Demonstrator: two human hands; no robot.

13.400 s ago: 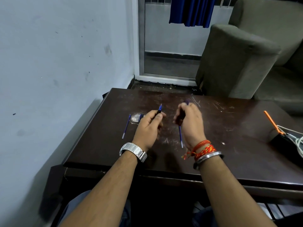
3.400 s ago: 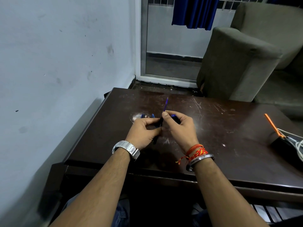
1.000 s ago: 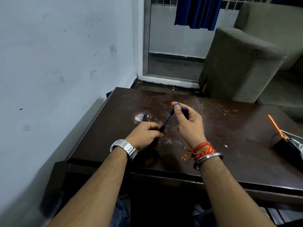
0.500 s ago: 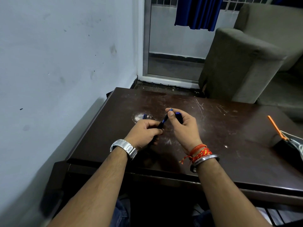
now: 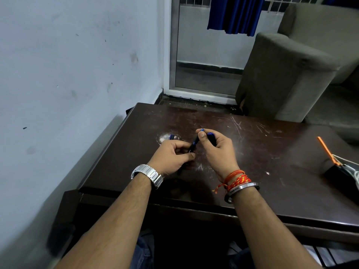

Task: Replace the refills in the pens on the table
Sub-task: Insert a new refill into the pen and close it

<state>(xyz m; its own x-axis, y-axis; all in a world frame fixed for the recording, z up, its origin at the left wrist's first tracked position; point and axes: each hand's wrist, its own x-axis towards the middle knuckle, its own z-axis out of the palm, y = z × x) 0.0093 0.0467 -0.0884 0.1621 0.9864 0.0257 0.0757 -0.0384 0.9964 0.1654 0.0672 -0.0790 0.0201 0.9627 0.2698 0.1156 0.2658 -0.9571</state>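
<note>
Over the middle of the dark wooden table (image 5: 262,183), my left hand (image 5: 172,157) is closed around a dark pen barrel (image 5: 193,145) that slants up to the right. My right hand (image 5: 217,150) pinches the barrel's blue upper end (image 5: 202,130) between thumb and forefinger, and also keeps a blue pen cap (image 5: 211,135) tucked against its fingers. Another small blue pen part (image 5: 171,136) lies on the table just beyond my left knuckles, on a pale worn patch. How far the refill sits inside the barrel is hidden by my fingers.
A black object with white cables and an orange stick (image 5: 328,152) lies at the table's right edge. A grey-green sofa (image 5: 287,78) stands behind the table. A white wall (image 5: 68,84) runs along the left side, with a glass door (image 5: 204,65) beyond.
Over the last second my right hand has come down and toward the left hand, so less of the blue part sticks out of the barrel. The left hand has hardly moved.
</note>
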